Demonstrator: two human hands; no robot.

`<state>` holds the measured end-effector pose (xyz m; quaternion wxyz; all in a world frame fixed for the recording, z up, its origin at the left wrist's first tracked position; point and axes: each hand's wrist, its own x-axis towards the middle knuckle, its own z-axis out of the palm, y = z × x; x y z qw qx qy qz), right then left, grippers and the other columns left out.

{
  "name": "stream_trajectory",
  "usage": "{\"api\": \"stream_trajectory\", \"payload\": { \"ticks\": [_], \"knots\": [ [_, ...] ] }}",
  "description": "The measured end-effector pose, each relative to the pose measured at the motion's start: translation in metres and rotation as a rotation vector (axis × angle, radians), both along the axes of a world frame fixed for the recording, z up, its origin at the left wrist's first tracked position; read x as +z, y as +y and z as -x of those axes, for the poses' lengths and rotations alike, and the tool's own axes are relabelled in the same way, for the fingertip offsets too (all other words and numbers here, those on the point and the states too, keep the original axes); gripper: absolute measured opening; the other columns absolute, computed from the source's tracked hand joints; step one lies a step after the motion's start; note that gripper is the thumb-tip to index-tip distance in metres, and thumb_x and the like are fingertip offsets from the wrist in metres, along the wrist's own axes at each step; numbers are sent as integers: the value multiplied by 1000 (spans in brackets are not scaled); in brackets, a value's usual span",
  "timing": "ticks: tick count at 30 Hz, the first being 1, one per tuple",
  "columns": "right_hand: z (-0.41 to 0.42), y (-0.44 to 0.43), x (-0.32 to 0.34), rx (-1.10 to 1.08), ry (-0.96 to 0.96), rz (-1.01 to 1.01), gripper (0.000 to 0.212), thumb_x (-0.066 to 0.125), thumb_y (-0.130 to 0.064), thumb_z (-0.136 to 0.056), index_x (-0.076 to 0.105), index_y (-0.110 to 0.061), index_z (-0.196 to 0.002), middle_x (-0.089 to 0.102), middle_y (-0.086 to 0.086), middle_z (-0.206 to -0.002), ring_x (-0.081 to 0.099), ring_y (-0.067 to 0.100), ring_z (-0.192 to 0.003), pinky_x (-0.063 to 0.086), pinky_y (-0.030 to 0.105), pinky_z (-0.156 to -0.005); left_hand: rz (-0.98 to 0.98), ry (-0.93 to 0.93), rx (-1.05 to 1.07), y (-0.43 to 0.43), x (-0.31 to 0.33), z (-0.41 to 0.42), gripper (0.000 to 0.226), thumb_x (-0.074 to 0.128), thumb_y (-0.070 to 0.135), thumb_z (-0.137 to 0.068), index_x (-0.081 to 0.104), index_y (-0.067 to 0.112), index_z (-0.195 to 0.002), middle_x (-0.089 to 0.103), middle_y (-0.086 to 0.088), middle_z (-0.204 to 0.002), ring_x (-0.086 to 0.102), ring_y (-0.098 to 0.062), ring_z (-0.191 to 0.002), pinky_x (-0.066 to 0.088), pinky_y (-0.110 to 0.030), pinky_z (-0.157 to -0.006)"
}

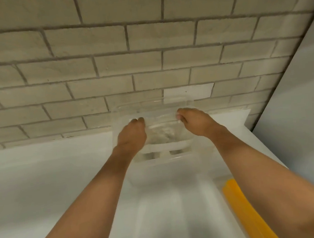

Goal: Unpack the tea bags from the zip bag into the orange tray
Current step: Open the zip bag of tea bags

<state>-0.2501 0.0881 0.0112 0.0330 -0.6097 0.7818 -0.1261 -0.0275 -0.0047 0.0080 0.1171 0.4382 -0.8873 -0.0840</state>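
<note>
I hold a clear zip bag up above the white counter, in front of the tiled wall. My left hand pinches its top edge on the left, and my right hand pinches the top edge on the right. Pale tea bags show blurrily through the plastic in the bag's lower half. The orange tray lies on the counter at the lower right, mostly hidden under my right forearm, with only its left rim visible.
A clear plastic container stands behind the bag against the beige tiled wall. A white counter spreads to the left. A grey panel closes off the right side.
</note>
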Motion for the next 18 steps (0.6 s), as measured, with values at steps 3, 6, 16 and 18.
{"api": "stream_trajectory", "payload": {
  "ticks": [3,6,16,18],
  "knots": [
    [-1,22,27,54,9,215,26,32,-34,-111,54,-21,-109,61,-4,-103,60,25,-90,54,45,-78,95,274,-41,5,21,-10,20,40,3,-103,58,2,-111,57,-13,-103,60,-35,-91,48,-42,-73],
    [-5,50,54,78,1,402,33,29,-43,-111,56,-27,-122,64,-11,-114,61,17,-102,52,39,-80,204,408,-95,25,48,-15,19,39,18,-109,55,9,-104,53,-5,-98,49,-24,-85,40,-38,-71],
    [-29,150,103,84,-42,780,27,43,-34,-109,64,-21,-121,63,-25,-92,57,1,-82,52,34,-72,447,641,-211,103,99,-31,22,41,26,-98,53,9,-91,47,1,-86,44,-19,-78,39,-37,-58],
    [-39,173,99,76,-46,803,26,48,-32,-108,64,-19,-124,48,-29,-71,49,-2,-66,45,29,-64,437,634,-191,120,96,-37,22,41,29,-95,54,11,-91,48,3,-86,45,-18,-79,40,-36,-59]
  ]
}}
